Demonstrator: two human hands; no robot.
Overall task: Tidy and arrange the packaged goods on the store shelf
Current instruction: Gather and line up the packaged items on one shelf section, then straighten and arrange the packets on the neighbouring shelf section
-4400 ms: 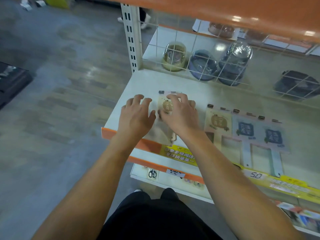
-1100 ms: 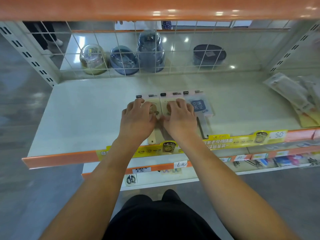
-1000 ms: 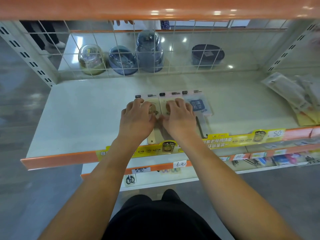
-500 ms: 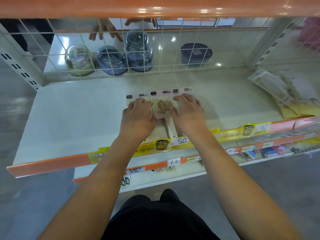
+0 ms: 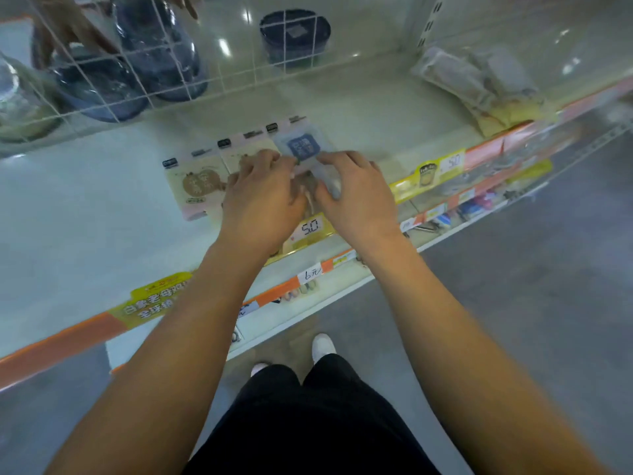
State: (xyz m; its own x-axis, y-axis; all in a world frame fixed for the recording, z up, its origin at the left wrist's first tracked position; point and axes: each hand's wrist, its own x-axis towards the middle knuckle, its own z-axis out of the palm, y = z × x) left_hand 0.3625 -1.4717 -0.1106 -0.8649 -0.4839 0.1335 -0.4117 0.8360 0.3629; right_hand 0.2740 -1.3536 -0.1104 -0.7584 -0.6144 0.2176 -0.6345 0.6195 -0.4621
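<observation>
A shop aisle: handwritten price tags (image 5: 311, 229) are sitting along the orange edge of a white shelf (image 5: 68, 214), with wrapped bowls (image 5: 102, 87) showing behind it.

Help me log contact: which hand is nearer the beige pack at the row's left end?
Left. The left hand lies just right of the beige pack; the right hand is farther right, on the blue-label pack.

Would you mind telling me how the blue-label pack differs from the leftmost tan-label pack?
The blue-label pack is bluish, and both hands are on it; the leftmost tan-label pack is beige with a brown emblem and lies untouched. The blue one sits farther right. Both lie flat on the shelf.
</observation>
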